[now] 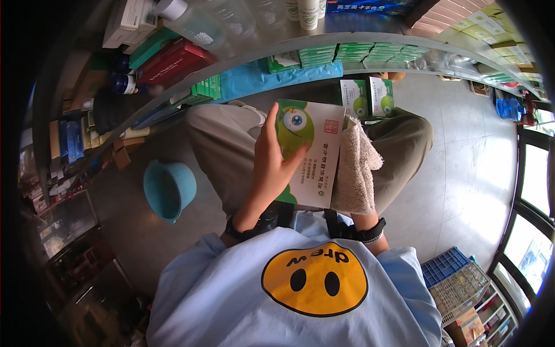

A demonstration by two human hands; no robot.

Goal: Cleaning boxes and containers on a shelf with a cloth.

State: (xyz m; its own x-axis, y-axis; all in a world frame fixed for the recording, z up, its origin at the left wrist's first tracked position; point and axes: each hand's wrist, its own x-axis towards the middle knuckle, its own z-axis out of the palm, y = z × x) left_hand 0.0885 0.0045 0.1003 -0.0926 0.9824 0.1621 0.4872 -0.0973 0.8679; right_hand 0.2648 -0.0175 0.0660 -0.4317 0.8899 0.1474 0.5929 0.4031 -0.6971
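Note:
In front of my lap my left hand (279, 158) grips a white and green printed carton (323, 162) by its left side, thumb across the front. The carton bears writing, a red seal mark and a green cartoon figure with one big eye. A beige terry cloth (357, 173) drapes over my right hand and lies against the carton's right edge. That hand's fingers are hidden beneath the cloth; only the wrist (364, 221) shows. Beyond my knee, two similar cartons, one left (354, 97) and one right (381, 96), stand side by side.
A blue plastic bucket (169, 191) stands on the grey floor to my left. Ahead runs a metal shelf (260, 47) with clear bottles (195, 26), a red box (173, 60) and stacked green cartons (360, 53). Behind me at right are plastic crates (446, 266) by glass doors.

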